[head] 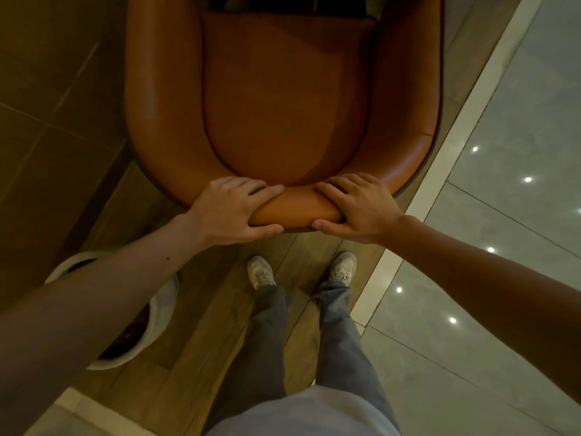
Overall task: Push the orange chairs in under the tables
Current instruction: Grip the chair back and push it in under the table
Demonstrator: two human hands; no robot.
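Observation:
An orange leather tub chair [283, 99] fills the upper middle of the head view, seen from above, its curved backrest toward me. My left hand [231, 210] grips the top of the backrest left of centre, fingers over the inside and thumb on the outside. My right hand [355, 207] grips the same rim just to the right in the same way. A dark edge [292, 4], perhaps a table, shows past the front of the seat at the top of the frame; most of it is out of view.
I stand on a wooden floor strip [201, 309], my two feet just behind the chair. A white round planter [160, 313] stands at my left, partly hidden by my forearm. Glossy grey tiles [503, 215] lie to the right past a pale border. Dark panelling lies at the left.

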